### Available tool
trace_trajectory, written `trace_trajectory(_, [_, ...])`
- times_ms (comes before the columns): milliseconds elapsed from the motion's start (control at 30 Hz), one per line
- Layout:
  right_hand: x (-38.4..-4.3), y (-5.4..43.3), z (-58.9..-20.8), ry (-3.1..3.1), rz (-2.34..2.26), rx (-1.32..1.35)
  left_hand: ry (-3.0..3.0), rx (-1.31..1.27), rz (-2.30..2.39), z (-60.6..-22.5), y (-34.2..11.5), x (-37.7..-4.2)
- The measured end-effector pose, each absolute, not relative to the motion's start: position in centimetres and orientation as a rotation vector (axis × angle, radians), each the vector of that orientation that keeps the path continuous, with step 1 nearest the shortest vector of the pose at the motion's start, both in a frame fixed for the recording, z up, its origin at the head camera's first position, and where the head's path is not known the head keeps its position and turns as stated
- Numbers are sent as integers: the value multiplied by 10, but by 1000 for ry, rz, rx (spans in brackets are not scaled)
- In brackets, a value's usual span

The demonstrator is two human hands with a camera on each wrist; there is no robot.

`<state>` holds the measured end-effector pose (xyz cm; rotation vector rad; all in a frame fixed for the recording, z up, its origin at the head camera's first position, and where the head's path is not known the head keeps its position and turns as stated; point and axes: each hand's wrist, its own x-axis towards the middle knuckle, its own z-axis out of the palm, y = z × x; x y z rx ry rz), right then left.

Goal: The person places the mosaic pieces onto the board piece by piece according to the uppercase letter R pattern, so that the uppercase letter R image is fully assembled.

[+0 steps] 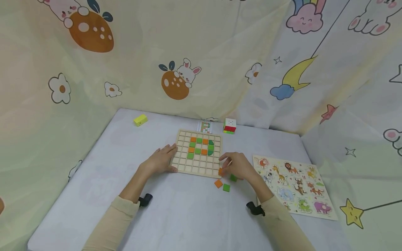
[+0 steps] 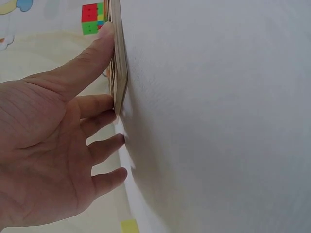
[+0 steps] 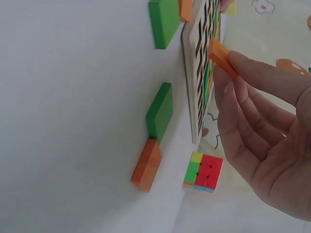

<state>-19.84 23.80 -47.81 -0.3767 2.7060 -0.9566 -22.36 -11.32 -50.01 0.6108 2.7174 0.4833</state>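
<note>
A wooden grid board (image 1: pixel 196 169) bears orange and green tiles in a P-like shape, with rounded green pieces (image 1: pixel 210 152) along its right side. At the board's left edge rests my left hand (image 1: pixel 159 161), thumb at the near edge and fingers spread along the side. My right hand (image 1: pixel 241 166) pinches an orange square tile (image 3: pixel 219 54) between thumb and fingers, over the board's near right corner. Below that hand lie loose tiles: an orange one (image 1: pixel 218 183), a green one (image 1: pixel 226 188), another green one (image 3: pixel 160 112) and an orange one (image 3: pixel 147 166) touching it.
Behind the board are a small pattern card (image 1: pixel 206 127) and a colored puzzle cube (image 1: pixel 230 125). A yellow block (image 1: pixel 140 120) sits at the back left. To the right lies an animal puzzle board (image 1: pixel 301 209). A printed curtain (image 1: pixel 135 69) hangs behind the table.
</note>
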Motion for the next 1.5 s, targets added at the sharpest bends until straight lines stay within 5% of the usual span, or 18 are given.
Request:
trace_trajectory(933, [-258,163,-500,2702,-1227,-510,2730,609,477,-506,-111,-227])
trace_trajectory(1500, [-262,151,-508,2774,-1103,-447,2729,589,466,-503,-111,-226])
